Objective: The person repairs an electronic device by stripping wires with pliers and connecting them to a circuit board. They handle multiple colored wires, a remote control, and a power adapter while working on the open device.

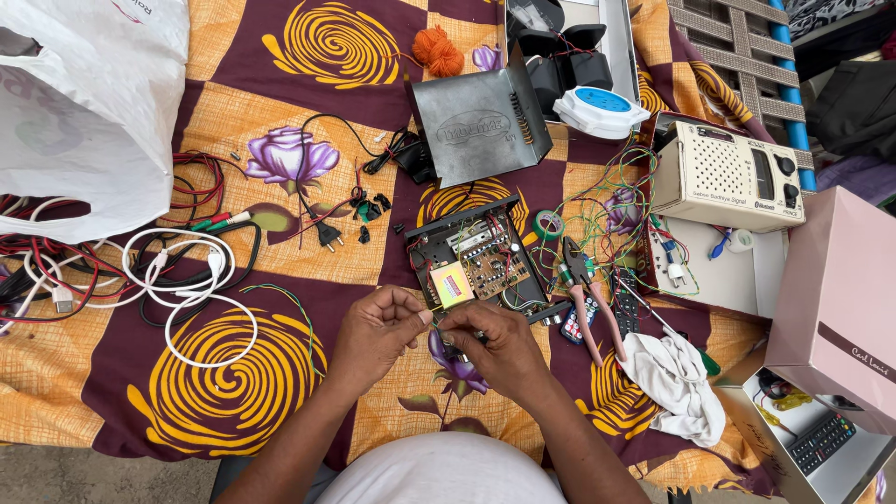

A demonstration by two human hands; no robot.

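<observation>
The person's two forearms come up from the bottom edge and meet at the middle of the view, just in front of an opened electronic unit. The left hand [378,329] is curled, thumb and forefinger pinched together on the end of a thin wire [435,314] at the fingertips. The right hand [493,343] faces it, knuckles up, fingers folded in and closed on the same small piece; what else lies inside that grip is hidden by the fingers. The two hands touch at the fingertips.

Just beyond them lies the open chassis [476,257], a dark metal tray with a brown circuit board and a small yellow-and-pink square part at its near corner. Its grey metal cover [474,126] rests farther back, tilted. Pink-handled pliers [583,299] lie just right of the chassis, beside a crumpled white cloth [677,378].

Everything rests on a desk spread with a maroon and orange cloth [233,373] printed with yellow spirals and purple roses. White cables [187,280] coil at the left, near a white plastic bag [84,103]. A cream radio [728,173] sits at the right, with tangled green wires before it, and a pink box [835,299] at the far right edge
</observation>
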